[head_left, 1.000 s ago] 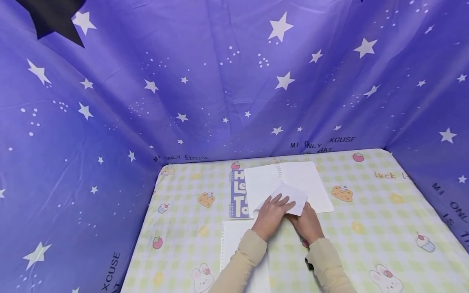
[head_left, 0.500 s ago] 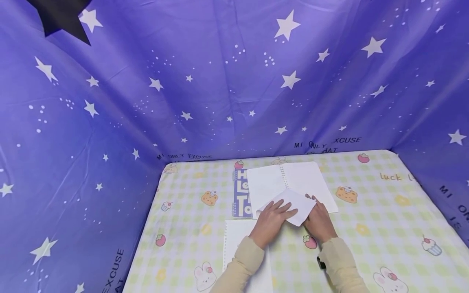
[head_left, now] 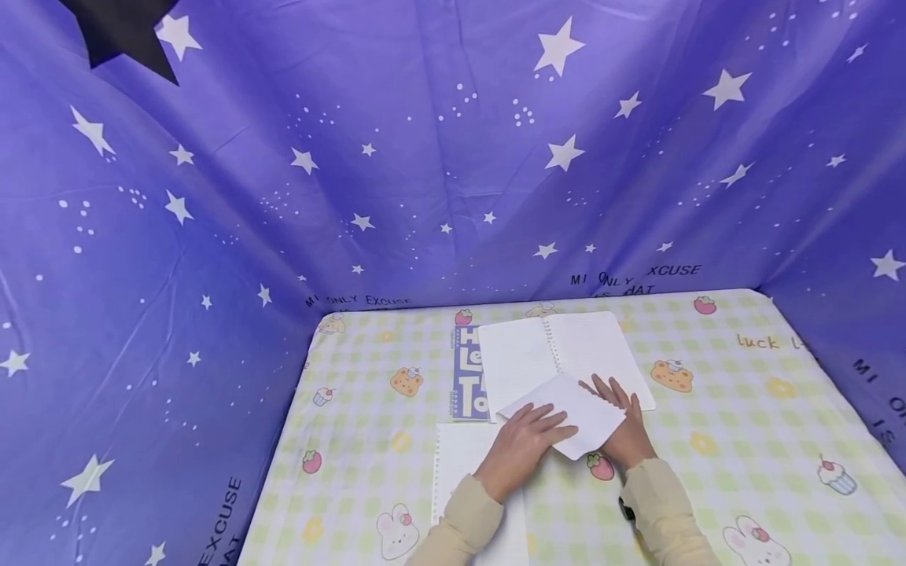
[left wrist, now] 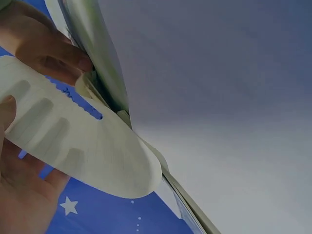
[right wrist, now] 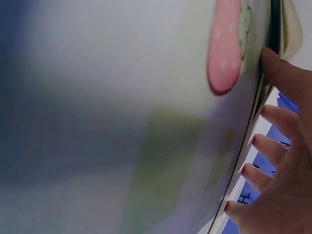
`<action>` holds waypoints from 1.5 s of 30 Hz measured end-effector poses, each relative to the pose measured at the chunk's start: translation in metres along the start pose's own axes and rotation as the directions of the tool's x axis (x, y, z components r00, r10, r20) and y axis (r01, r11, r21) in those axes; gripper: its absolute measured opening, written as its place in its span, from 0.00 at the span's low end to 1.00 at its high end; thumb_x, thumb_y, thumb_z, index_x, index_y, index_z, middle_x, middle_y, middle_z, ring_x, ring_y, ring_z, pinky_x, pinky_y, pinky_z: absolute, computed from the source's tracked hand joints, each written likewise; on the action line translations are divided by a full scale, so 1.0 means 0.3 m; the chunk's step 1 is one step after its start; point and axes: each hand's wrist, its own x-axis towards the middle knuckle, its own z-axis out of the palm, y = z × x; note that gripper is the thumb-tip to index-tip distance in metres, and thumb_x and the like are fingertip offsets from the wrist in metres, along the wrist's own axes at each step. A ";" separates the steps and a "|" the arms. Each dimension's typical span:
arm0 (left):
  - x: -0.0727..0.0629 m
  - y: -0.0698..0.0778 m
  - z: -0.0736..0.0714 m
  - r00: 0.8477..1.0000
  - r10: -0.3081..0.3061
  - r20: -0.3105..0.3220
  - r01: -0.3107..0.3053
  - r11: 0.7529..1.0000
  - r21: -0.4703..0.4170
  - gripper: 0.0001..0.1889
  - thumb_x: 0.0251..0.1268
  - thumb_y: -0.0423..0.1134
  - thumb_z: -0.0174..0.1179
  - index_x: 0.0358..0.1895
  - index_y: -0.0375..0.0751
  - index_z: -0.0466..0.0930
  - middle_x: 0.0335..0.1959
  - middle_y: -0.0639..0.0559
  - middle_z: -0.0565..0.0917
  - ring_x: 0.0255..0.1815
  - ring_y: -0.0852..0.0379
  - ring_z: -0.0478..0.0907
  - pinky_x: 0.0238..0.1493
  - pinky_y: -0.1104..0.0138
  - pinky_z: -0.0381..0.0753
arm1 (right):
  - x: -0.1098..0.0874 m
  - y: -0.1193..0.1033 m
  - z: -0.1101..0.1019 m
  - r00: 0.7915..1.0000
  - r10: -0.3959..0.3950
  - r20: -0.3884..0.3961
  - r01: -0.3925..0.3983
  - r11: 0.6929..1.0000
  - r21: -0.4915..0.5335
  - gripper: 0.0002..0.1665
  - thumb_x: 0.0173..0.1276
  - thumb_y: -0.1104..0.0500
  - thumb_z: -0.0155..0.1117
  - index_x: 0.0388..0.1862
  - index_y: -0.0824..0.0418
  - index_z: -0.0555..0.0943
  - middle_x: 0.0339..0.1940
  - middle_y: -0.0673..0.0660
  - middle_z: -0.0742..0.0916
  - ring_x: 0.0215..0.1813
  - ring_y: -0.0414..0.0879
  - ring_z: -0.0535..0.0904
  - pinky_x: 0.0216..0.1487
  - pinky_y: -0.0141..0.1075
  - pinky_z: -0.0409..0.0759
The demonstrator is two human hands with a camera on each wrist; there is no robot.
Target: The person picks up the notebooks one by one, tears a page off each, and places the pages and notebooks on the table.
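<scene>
In the head view a loose white sheet of paper (head_left: 587, 424), with a ragged torn edge, lies slanted over the near part of an open spiral notebook (head_left: 598, 350). My left hand (head_left: 524, 448) holds the sheet's left part, fingers spread on top. The left wrist view shows that hand's thumb on the underside of the sheet (left wrist: 117, 161), with finger shadows showing through. At the sheet's right torn edge is my right hand (head_left: 630, 436), its fingers extended beyond that edge. The right wrist view shows the right hand's fingers (right wrist: 265, 146) spread apart; the thumb is beside a curled paper edge.
A blue-purple notebook cover with white letters (head_left: 467, 377) lies partly under the open notebook. Another white sheet with a perforated edge (head_left: 453, 456) is nearer, partly beneath the left forearm. A checked tablecloth (head_left: 368, 487) covers the table; a starry purple curtain (head_left: 425, 157) surrounds it.
The sheet's free corner has swung down and right, toward the near side. My right hand has moved right along with it, its fingers opening out. The left hand stays on the sheet.
</scene>
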 end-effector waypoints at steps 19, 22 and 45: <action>-0.072 0.087 -0.050 0.996 0.087 -0.029 -0.089 0.992 -0.088 0.17 0.72 0.38 0.54 0.58 0.59 0.82 0.60 0.62 0.82 0.64 0.63 0.76 0.70 0.67 0.70 | 0.033 0.005 -0.045 0.966 0.071 0.249 -0.083 0.996 0.039 0.44 0.66 0.45 0.61 0.74 0.66 0.64 0.76 0.72 0.62 0.76 0.74 0.49 0.70 0.75 0.43; -0.082 0.101 -0.055 0.995 0.093 -0.029 -0.095 0.989 -0.109 0.17 0.71 0.38 0.54 0.58 0.58 0.82 0.59 0.62 0.83 0.63 0.63 0.77 0.70 0.67 0.71 | 0.039 0.021 -0.040 0.966 0.073 0.249 -0.084 0.996 0.034 0.46 0.63 0.42 0.63 0.74 0.65 0.64 0.76 0.72 0.62 0.76 0.74 0.49 0.69 0.75 0.43; -0.126 0.140 -0.169 0.981 0.148 -0.128 -0.180 0.939 -0.294 0.16 0.76 0.37 0.50 0.57 0.56 0.83 0.56 0.64 0.84 0.62 0.72 0.75 0.67 0.80 0.66 | 0.019 0.022 -0.003 0.989 0.070 0.128 -0.077 0.996 0.051 0.38 0.69 0.47 0.63 0.72 0.64 0.69 0.74 0.72 0.66 0.75 0.73 0.53 0.69 0.75 0.45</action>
